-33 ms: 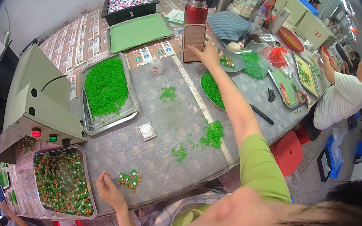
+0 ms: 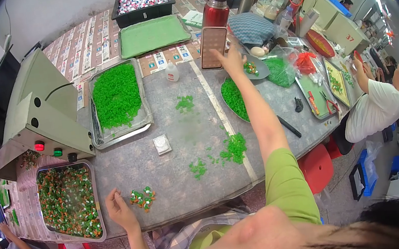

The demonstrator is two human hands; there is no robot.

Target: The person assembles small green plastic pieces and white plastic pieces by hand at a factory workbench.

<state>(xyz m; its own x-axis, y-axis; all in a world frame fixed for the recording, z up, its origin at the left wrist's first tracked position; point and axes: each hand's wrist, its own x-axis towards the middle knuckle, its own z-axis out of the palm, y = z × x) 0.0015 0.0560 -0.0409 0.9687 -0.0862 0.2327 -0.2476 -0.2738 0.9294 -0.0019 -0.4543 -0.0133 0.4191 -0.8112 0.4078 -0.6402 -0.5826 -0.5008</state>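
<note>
My right hand reaches far across the table to an upright phone, which stands in front of a red flask. One digit touches the screen while the other fingers spread by the phone's right edge. My left hand rests at the near table edge, its fingers loosely bent with nothing seen in them. Just right of it lies a small cluster of green, white and orange pieces. A metal tray of similar pieces sits to its left. Loose bright green pieces are scattered in the table's middle.
A tray heaped with green pieces, a small white bottle and a white square block are on the table. A grey machine with buttons stands left. Right are pliers, a red stool and a seated person.
My right hand has shifted very slightly, its digit on the phone screen moving a little to the right. My left hand and the things on the table stay put.
</note>
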